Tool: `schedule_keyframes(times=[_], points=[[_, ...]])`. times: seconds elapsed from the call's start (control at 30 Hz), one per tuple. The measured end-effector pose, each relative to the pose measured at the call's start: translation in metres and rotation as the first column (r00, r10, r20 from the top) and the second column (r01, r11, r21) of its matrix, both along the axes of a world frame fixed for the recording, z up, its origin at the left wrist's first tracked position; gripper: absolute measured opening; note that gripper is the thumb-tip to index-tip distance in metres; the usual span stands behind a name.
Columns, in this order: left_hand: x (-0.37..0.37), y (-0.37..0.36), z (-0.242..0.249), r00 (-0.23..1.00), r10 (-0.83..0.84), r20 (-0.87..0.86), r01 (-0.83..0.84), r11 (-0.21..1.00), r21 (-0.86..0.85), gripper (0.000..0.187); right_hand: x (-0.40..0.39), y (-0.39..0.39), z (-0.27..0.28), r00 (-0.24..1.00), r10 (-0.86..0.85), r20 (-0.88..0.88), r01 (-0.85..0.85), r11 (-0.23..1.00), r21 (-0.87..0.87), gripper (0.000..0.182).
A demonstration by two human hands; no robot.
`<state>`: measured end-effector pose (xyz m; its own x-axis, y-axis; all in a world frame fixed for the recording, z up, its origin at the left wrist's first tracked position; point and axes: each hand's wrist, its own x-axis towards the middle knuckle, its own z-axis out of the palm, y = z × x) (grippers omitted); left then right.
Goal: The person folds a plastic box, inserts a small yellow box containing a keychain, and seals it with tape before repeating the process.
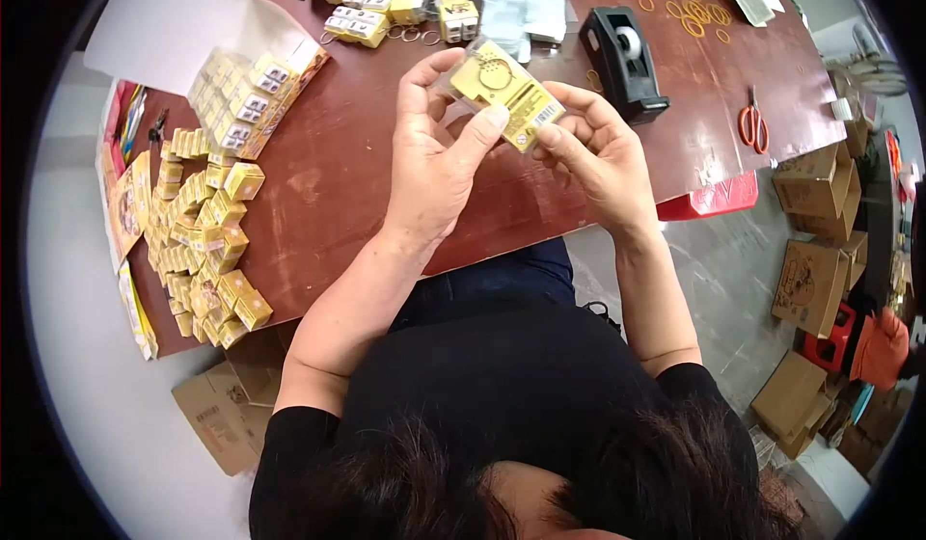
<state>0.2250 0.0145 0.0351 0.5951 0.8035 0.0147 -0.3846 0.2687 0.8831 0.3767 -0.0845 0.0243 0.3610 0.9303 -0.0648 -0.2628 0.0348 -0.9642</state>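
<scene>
Both hands hold up a small yellow box in a clear plastic cover, above the table's near edge. A barcode and printing show on its lower end, and a round ring outline shows on its upper part. My left hand grips its left side, thumb across the face. At the lower right corner, my right hand pinches it between thumb and fingers. Beyond the hands lie a stack of clear plastic covers and a black tape dispenser.
Many small yellow boxes are heaped at the left, beside an open display carton. Bundled boxes sit at the back. Rubber bands and orange-handled scissors lie on the right. Cardboard cartons stand on the floor.
</scene>
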Motion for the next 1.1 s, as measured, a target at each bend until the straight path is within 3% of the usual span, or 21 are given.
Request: schedule_keyframes(times=[0.07, 0.13, 0.17, 0.27, 0.3, 0.33, 0.37, 0.4, 0.43, 0.47, 0.53, 0.6, 0.67, 0.7, 0.77, 0.8, 0.83, 0.87, 0.93, 1.07, 1.1], points=[[-0.008, 0.007, -0.003, 0.999, -0.035, 0.030, 0.036, 0.999, -0.017, 0.057, -0.001, 0.005, -0.002, 0.998, 0.016, -0.055, -0.017, 1.000, -0.021, 0.043], [-0.023, 0.014, 0.004, 0.972, -0.163, 0.172, 0.199, 0.955, -0.220, 0.059, 0.004, 0.011, -0.009, 0.983, 0.112, -0.145, -0.110, 0.994, 0.018, 0.048], [-0.031, 0.021, 0.007, 0.957, -0.216, 0.191, 0.257, 0.940, -0.224, 0.061, 0.004, 0.018, -0.017, 0.982, 0.143, -0.124, -0.142, 0.990, 0.021, 0.068], [-0.045, 0.043, 0.007, 0.939, -0.281, 0.197, 0.284, 0.959, 0.013, 0.062, -0.008, 0.042, -0.013, 0.959, 0.257, -0.117, -0.256, 0.966, 0.023, 0.109], [-0.051, 0.054, 0.011, 0.946, -0.261, 0.192, 0.261, 0.965, 0.026, 0.062, -0.014, 0.053, -0.012, 0.953, 0.288, -0.091, -0.280, 0.956, 0.092, 0.109], [-0.058, 0.067, 0.017, 0.965, -0.259, 0.041, 0.246, 0.949, 0.195, 0.062, -0.020, 0.063, -0.012, 0.948, 0.311, -0.063, -0.298, 0.941, 0.161, 0.108], [-0.065, 0.082, 0.024, 0.967, -0.229, -0.110, 0.253, 0.900, 0.356, 0.065, -0.023, 0.074, -0.009, 0.945, 0.315, -0.089, -0.288, 0.929, 0.231, 0.091], [-0.076, 0.106, 0.033, 0.955, -0.025, -0.297, 0.199, 0.797, 0.570, 0.071, -0.018, 0.083, -0.012, 0.958, 0.283, -0.038, -0.271, 0.945, 0.185, 0.078], [-0.085, 0.119, 0.064, 0.825, 0.255, -0.504, 0.171, 0.738, 0.653, 0.073, -0.014, 0.092, -0.017, 0.969, 0.247, 0.012, -0.246, 0.960, 0.133, 0.065], [-0.089, 0.142, 0.076, 0.737, 0.465, -0.491, 0.089, 0.653, 0.752, 0.064, -0.018, 0.101, -0.010, 0.981, 0.187, 0.050, -0.192, 0.968, 0.159, 0.045], [-0.099, 0.203, 0.084, 0.320, 0.845, -0.428, 0.165, 0.395, 0.904, 0.055, -0.020, 0.112, -0.004, 0.987, 0.152, 0.045, -0.156, 0.980, 0.126, 0.042], [-0.108, 0.258, 0.080, -0.023, 0.909, -0.417, 0.368, 0.396, 0.841, 0.054, -0.022, 0.118, -0.001, 0.995, 0.094, 0.038, -0.097, 0.992, 0.083, 0.040], [-0.112, 0.289, 0.064, -0.227, 0.898, -0.378, 0.503, 0.440, 0.744, 0.057, -0.024, 0.122, 0.004, 0.972, -0.013, 0.234, -0.010, 0.996, 0.094, 0.036], [-0.113, 0.296, 0.056, -0.265, 0.881, -0.391, 0.537, 0.472, 0.699, 0.058, -0.019, 0.123, 0.008, 0.945, -0.065, 0.321, 0.041, 0.996, 0.082, 0.038], [-0.113, 0.301, 0.045, -0.337, 0.850, -0.406, 0.586, 0.527, 0.616, 0.064, 0.001, 0.124, 0.007, 0.742, -0.217, 0.634, 0.191, 0.975, 0.111, 0.043], [-0.110, 0.299, 0.040, -0.375, 0.832, -0.408, 0.605, 0.553, 0.573, 0.069, 0.013, 0.122, 0.016, 0.533, -0.210, 0.819, 0.242, 0.966, 0.090, 0.052], [-0.105, 0.295, 0.038, -0.346, 0.836, -0.426, 0.614, 0.545, 0.571, 0.069, 0.024, 0.125, 0.011, 0.286, -0.249, 0.925, 0.229, 0.955, 0.186, 0.058], [-0.102, 0.291, 0.038, -0.415, 0.769, -0.486, 0.618, 0.630, 0.470, 0.077, 0.033, 0.129, 0.004, 0.022, -0.275, 0.961, 0.180, 0.947, 0.267, 0.064], [-0.096, 0.290, 0.040, -0.497, 0.665, -0.558, 0.596, 0.729, 0.337, 0.094, 0.037, 0.138, -0.006, -0.050, -0.120, 0.991, 0.157, 0.979, 0.127, 0.084], [-0.083, 0.276, 0.052, -0.465, 0.708, -0.531, 0.609, 0.691, 0.389, 0.090, 0.026, 0.165, -0.026, -0.200, -0.060, 0.978, 0.114, 0.990, 0.084, 0.099], [-0.080, 0.271, 0.050, -0.330, 0.791, -0.516, 0.625, 0.592, 0.508, 0.086, 0.020, 0.173, -0.027, -0.244, -0.045, 0.969, 0.078, 0.995, 0.065, 0.102]])
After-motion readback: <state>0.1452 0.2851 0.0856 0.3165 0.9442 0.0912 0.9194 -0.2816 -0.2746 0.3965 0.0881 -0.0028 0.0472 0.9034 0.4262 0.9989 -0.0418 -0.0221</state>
